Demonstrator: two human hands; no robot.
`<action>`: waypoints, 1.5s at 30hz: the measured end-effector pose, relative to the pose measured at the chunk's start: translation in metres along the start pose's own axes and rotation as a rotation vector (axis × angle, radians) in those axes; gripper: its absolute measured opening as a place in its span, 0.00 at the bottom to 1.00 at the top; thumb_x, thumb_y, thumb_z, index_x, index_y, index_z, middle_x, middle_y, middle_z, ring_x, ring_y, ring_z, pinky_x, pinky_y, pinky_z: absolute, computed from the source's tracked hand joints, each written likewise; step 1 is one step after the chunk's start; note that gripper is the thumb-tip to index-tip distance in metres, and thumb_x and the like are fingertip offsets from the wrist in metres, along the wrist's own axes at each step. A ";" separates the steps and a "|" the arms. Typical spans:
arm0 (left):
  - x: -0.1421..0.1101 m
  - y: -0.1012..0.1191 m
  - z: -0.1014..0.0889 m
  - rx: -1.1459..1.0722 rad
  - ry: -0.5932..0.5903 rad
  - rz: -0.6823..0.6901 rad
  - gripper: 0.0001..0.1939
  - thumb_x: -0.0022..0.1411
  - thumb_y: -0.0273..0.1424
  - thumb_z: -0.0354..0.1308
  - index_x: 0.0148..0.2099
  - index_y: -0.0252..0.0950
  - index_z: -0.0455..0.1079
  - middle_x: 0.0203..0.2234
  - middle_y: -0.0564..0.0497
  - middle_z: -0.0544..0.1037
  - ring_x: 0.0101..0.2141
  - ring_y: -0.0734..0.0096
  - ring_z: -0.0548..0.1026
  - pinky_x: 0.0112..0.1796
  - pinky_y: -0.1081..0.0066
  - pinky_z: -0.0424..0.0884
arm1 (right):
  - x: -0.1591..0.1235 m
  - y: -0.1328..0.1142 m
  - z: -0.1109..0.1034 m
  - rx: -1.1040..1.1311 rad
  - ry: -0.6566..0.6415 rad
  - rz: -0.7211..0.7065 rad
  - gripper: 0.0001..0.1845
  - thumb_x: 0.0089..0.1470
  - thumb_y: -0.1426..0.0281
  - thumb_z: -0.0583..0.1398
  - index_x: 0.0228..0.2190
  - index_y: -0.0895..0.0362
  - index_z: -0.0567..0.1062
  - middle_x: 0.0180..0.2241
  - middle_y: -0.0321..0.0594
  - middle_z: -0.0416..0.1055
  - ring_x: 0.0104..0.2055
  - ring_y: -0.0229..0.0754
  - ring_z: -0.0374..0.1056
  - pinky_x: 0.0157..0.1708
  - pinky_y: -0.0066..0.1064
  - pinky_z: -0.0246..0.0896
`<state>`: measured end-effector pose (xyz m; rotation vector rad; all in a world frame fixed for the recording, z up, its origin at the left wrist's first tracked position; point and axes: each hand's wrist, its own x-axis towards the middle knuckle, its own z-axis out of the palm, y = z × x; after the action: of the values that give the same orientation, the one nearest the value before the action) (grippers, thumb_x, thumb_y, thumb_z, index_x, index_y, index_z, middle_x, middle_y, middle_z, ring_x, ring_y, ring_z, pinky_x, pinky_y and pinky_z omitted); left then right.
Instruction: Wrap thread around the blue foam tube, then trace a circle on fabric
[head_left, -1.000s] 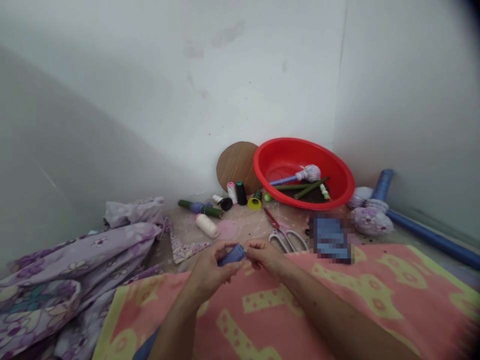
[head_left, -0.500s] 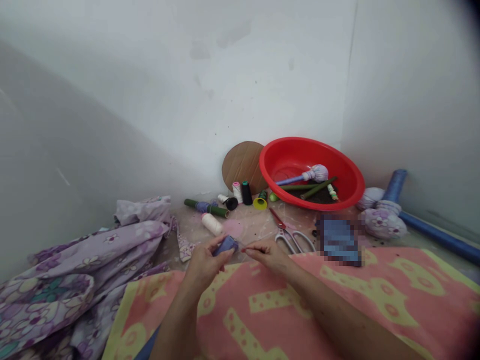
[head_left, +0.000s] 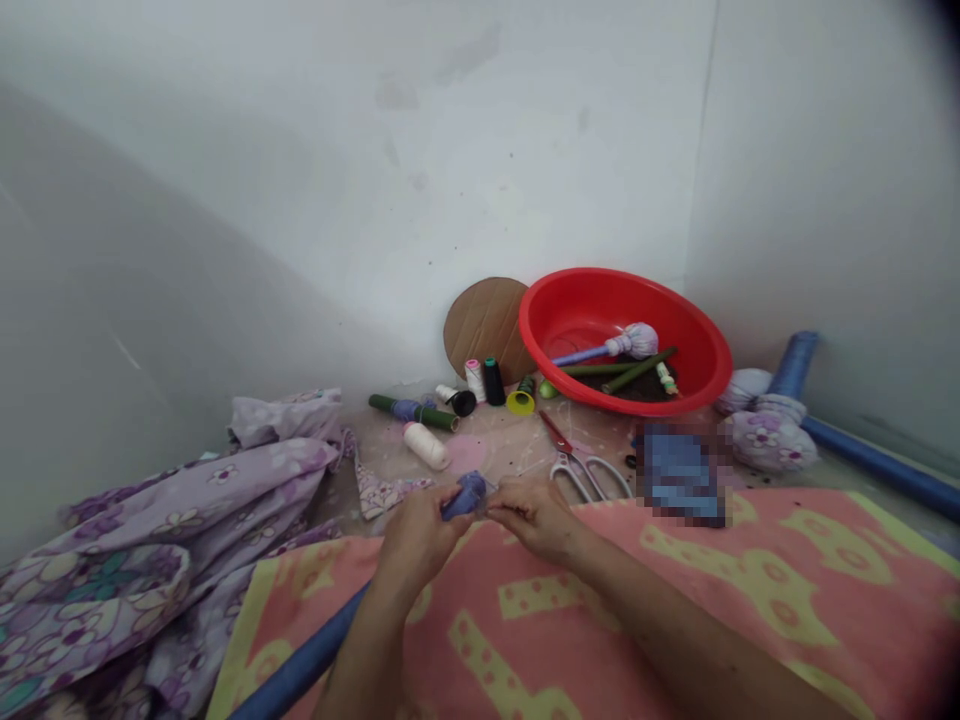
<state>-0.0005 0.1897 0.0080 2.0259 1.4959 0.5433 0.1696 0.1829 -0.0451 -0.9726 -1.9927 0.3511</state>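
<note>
My left hand (head_left: 421, 528) is closed round the end of a long blue cloth-wrapped rod (head_left: 315, 650), which runs back under my left forearm. The rod's bunched blue tip (head_left: 470, 492) pokes out beyond my fingers. Just to its right, my right hand (head_left: 536, 518) pinches with thumb and forefinger close to the tip. A thin light line shows between the two, too fine to tell whether it is thread or a needle. Under both arms lies a pink and yellow patterned cloth (head_left: 480, 620). Scissors (head_left: 574, 465) rest just beyond my right hand, blades partly apart.
A red basin (head_left: 712, 345) leans at the back, holding green sticks and a cloth-headed stick (head_left: 637, 340). Thread spools (head_left: 493, 382), a white thread cone (head_left: 426, 447) and a green stick (head_left: 435, 418) lie before the wall. Floral fabric (head_left: 225, 500) is heaped at left; stuffed cloth pieces (head_left: 769, 440) sit right.
My left hand has shifted slightly right and turned, and the blue tip now points up and right. More of the rod shows at lower left. My right hand remains close by, still pinched.
</note>
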 end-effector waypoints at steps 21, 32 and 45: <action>-0.004 0.006 0.004 -0.079 -0.428 0.103 0.13 0.46 0.28 0.48 0.33 0.33 0.71 0.13 0.59 0.60 0.14 0.80 0.61 0.17 0.80 0.57 | 0.005 0.009 0.000 0.004 -0.045 -0.096 0.12 0.50 0.65 0.55 0.23 0.57 0.75 0.22 0.37 0.68 0.29 0.35 0.62 0.29 0.24 0.54; -0.009 0.015 0.000 -0.208 -0.531 0.167 0.13 0.46 0.28 0.52 0.36 0.34 0.72 0.15 0.59 0.61 0.15 0.81 0.60 0.19 0.79 0.59 | 0.002 0.025 -0.003 0.751 -0.240 0.502 0.12 0.37 0.63 0.63 0.21 0.61 0.74 0.15 0.32 0.64 0.17 0.30 0.57 0.19 0.23 0.52; -0.006 0.017 0.004 -0.419 -0.225 0.061 0.15 0.44 0.30 0.56 0.38 0.35 0.68 0.16 0.57 0.68 0.15 0.80 0.64 0.17 0.78 0.60 | 0.006 0.013 0.001 1.074 0.003 0.655 0.18 0.31 0.60 0.64 0.14 0.60 0.65 0.09 0.26 0.54 0.11 0.26 0.46 0.13 0.22 0.39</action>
<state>0.0130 0.1788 0.0161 1.7425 1.0855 0.5763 0.1733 0.1961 -0.0498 -0.8284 -1.1000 1.5639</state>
